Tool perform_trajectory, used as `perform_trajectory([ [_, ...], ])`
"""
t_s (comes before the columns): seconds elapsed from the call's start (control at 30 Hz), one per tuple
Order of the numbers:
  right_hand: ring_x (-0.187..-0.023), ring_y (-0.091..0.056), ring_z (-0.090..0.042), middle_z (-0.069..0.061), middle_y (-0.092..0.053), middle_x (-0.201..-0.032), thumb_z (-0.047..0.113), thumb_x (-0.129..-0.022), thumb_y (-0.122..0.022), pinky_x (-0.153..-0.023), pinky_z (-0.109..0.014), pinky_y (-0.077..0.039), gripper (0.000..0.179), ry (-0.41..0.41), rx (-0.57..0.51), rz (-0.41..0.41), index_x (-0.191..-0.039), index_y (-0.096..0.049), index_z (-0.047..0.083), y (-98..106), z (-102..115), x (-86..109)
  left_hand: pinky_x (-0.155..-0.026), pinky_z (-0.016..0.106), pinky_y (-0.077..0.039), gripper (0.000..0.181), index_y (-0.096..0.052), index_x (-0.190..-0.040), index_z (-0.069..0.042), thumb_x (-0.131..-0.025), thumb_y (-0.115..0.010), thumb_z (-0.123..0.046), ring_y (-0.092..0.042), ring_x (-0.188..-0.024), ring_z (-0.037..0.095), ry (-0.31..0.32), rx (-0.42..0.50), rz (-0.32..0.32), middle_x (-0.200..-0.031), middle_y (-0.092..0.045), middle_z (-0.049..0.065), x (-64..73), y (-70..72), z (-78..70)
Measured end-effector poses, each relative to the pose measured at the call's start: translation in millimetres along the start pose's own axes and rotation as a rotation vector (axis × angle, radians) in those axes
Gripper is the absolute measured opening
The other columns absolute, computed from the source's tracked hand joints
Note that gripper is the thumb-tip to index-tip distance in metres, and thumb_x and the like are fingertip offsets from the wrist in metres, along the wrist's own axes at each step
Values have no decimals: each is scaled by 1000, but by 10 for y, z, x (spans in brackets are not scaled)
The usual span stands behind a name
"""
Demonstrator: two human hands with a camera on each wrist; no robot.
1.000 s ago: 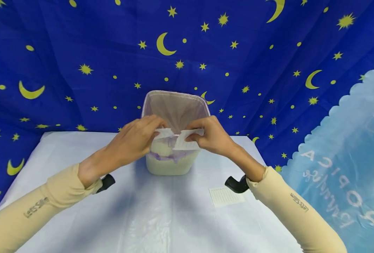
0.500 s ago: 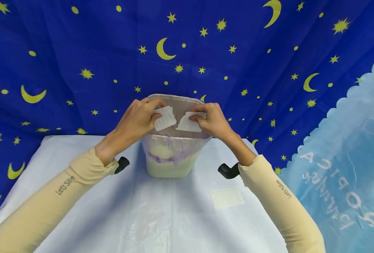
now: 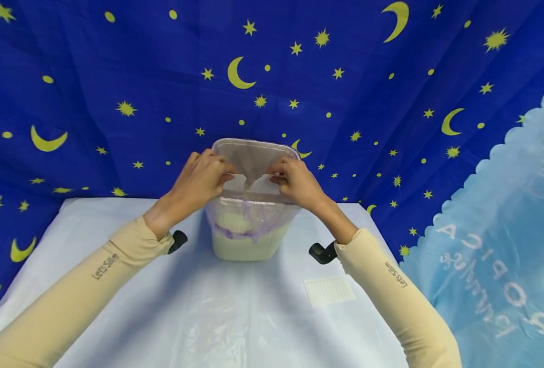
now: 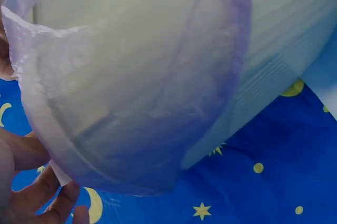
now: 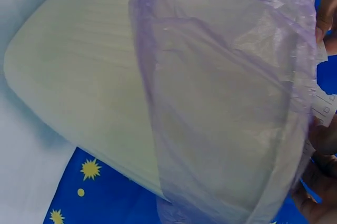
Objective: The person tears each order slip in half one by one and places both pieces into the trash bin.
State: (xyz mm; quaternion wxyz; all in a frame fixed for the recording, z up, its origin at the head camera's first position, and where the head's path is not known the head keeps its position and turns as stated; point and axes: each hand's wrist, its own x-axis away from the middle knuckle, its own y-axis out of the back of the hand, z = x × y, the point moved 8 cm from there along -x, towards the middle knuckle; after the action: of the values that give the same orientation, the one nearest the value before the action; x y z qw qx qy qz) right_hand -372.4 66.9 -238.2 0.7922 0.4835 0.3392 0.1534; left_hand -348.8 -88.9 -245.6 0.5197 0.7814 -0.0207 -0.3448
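Note:
In the head view my left hand (image 3: 203, 176) pinches a torn piece of white paper (image 3: 237, 183) over the mouth of a bin. Opposite it, my right hand (image 3: 297, 183) pinches another torn paper piece (image 3: 263, 185), and a jagged V-shaped gap lies between the two. The pale bin (image 3: 244, 248) stands upright, lined with a thin translucent purple bag (image 3: 272, 212) folded over its rim. From the right wrist, printed marks show on the paper (image 5: 322, 107) beside the bag's edge. Only a small white corner of paper (image 4: 60, 173) appears in the left wrist view.
A lined paper sheet (image 3: 329, 291) lies flat on the white-covered table (image 3: 226, 317), right of the bin. Behind the bin hangs a blue cloth (image 3: 161, 76) with yellow moons and stars. A light blue printed cloth (image 3: 497, 255) hangs at the right.
Both hands rose from the bin's front rim to above its mouth, the paper pieces coming apart. Since then the hands have drawn slightly closer and lower over the opening.

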Motion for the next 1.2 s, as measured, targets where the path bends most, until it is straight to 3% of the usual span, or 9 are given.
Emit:
perform_trajectory([
  [0.3, -73, -56, -15, -3, -63, -76, -6, -82, -63, -69, -31, -48, 23, -47, 42, 64, -95, -75, 8, -100, -90, 18, -82, 48, -36, 15, -78, -89, -13, -88, -66, -4, -59, -92, 32, 79, -43, 105, -88, -73, 6, -5, -124, 114],
  [0.53, -73, -57, -15, -2, -65, -78, -9, -77, -59, -65, -30, -47, 29, -77, 40, 84, -94, -74, 9, -121, -130, 49, -83, 48, -32, 20, -78, -102, -14, -90, -64, -5, -57, -98, 31, 77, -16, 123, -101, -75, 6, 8, -149, 125],
  [0.7, -73, -58, -15, -3, -67, -79, -6, -78, -63, -67, -32, -49, 23, -109, 33, 83, -92, -74, 9, -124, -176, 67, -80, 47, -31, 17, -78, -104, -15, -94, -64, -14, -56, -95, 31, 57, -1, 120, -100, -75, 4, 16, -167, 102],
  [0.97, -75, -58, -13, -2, -71, -84, -3, -85, -60, -74, -33, -52, 20, -82, 48, 79, -89, -75, 9, -158, -156, 72, -78, 46, -32, 19, -68, -80, -16, -97, -61, -23, -54, -87, 27, 47, 1, 96, -69, -59, -1, 32, -188, 69],
  [1.2, -68, -55, -12, -1, -70, -80, 5, -88, -65, -68, -32, -49, 11, -79, 46, 45, -86, -75, 9, -147, -94, 103, -85, 47, -34, 11, -64, -85, -15, -95, -63, -20, -55, -89, 25, 9, 6, 64, -76, -62, -1, 97, -176, 7],
])
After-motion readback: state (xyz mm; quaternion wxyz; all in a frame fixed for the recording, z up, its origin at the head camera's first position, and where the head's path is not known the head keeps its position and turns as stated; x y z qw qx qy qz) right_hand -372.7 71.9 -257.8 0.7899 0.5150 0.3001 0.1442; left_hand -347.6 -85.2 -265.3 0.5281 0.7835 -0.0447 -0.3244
